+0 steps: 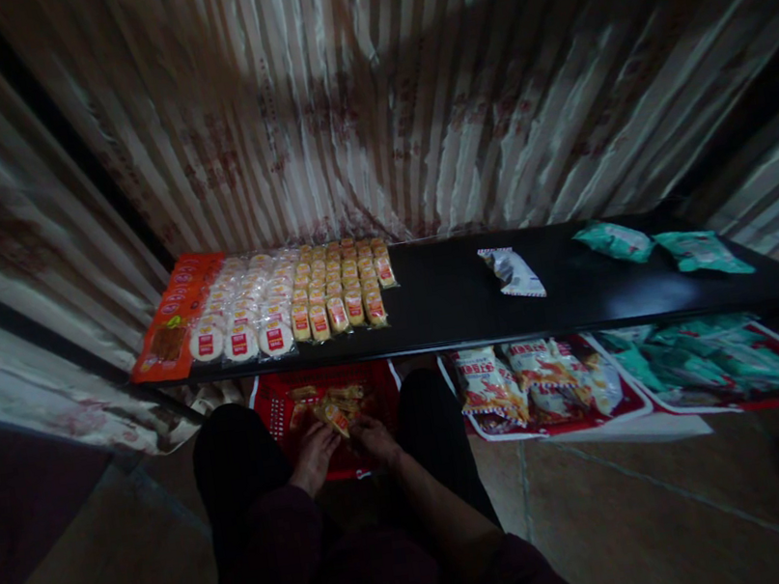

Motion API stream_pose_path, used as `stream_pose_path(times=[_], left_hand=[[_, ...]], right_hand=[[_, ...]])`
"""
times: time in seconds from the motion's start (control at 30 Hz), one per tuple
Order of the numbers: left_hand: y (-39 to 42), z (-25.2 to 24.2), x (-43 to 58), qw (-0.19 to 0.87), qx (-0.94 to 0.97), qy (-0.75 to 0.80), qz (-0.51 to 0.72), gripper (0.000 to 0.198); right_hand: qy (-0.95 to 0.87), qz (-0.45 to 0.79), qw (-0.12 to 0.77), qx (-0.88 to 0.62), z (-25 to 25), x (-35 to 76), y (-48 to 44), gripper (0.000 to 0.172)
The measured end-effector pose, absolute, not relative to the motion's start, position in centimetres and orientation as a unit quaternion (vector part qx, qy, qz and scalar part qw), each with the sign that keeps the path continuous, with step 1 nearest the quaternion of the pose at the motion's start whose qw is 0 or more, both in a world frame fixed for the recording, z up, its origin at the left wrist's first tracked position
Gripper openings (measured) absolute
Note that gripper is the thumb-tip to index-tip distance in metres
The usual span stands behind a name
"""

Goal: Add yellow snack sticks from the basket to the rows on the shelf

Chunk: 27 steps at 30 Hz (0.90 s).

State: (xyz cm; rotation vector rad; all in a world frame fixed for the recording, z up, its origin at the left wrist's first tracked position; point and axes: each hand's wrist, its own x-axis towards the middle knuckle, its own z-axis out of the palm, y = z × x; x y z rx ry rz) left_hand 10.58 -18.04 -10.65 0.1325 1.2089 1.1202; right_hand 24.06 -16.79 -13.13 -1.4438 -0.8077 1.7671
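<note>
My left hand (316,457) and my right hand (378,440) are low between my knees, over a red basket (267,425). A small yellow snack packet (336,420) in clear wrapping is tilted between them. The fingers of both hands close on its lower end, partly hidden. More packets of this kind (347,393) lie loose in the basket behind it. Directly above, on the black shelf, similar yellow packets (337,315) stand in close rows.
On the black shelf (435,300) are round white wrapped snacks (240,342), orange packets (172,329), a white bag (517,273) and green bags (700,252). Baskets of white-and-red bags (489,384) and green bags (718,360) stand below. A pleated curtain (345,94) hangs behind.
</note>
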Motion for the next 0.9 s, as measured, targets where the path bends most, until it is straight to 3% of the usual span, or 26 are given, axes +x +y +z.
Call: stream_pose_path(times=[0.27, 0.57, 0.9], left_hand=[[-17.9, -10.9, 10.5, 0.665, 0.066, 0.554, 0.496, 0.013], [-17.9, -11.1, 10.5, 0.652, 0.061, 0.573, 0.493, 0.011], [-18.0, -10.9, 10.6, 0.663, 0.090, 0.549, 0.502, 0.012]], right_hand=[[-0.286, 0.689, 0.337, -0.574, -13.2, 23.6, -16.8, 0.026], [-0.273, 0.699, 0.345, -0.564, -12.3, 23.7, -16.9, 0.035], [-0.320, 0.659, 0.401, -0.551, -11.2, 24.0, -17.0, 0.043]])
